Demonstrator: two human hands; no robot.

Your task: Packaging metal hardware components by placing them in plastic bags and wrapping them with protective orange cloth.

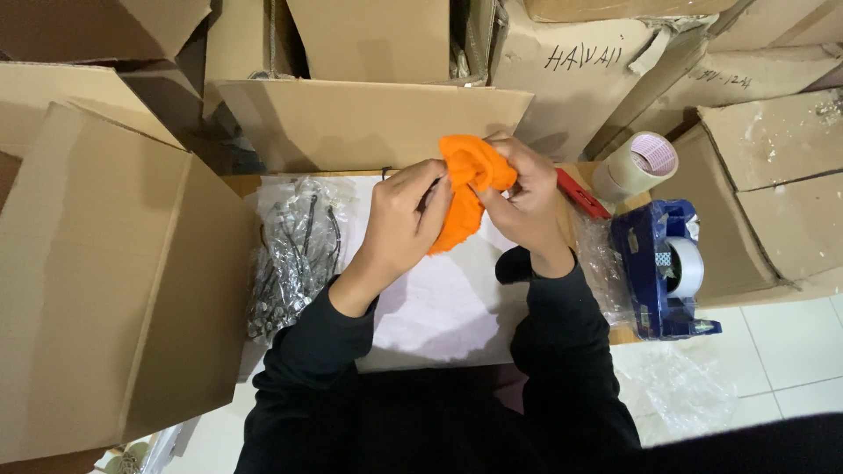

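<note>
I saw my left hand closed on the lower left side of an orange cloth, fingers curled into its folds. My right hand gripped the same cloth from the right, with its fingertips pinching the bunched top. The cloth sat between both hands, raised above the counter, touching each palm. Its long axis ran roughly from upper right to lower left: the rounded, gathered end pointed away from me toward the boxes, and the narrower tail hung down toward my left wrist.

Below the hands lay a white sheet spread over the counter. Just left of my left forearm was a clear bag of dark cords. To the right of my right hand a red tool lay near a roll of tape, and closer to me stood a blue tape dispenser. A big open cardboard box stood at the far left, with more boxes stacked beyond the counter.
</note>
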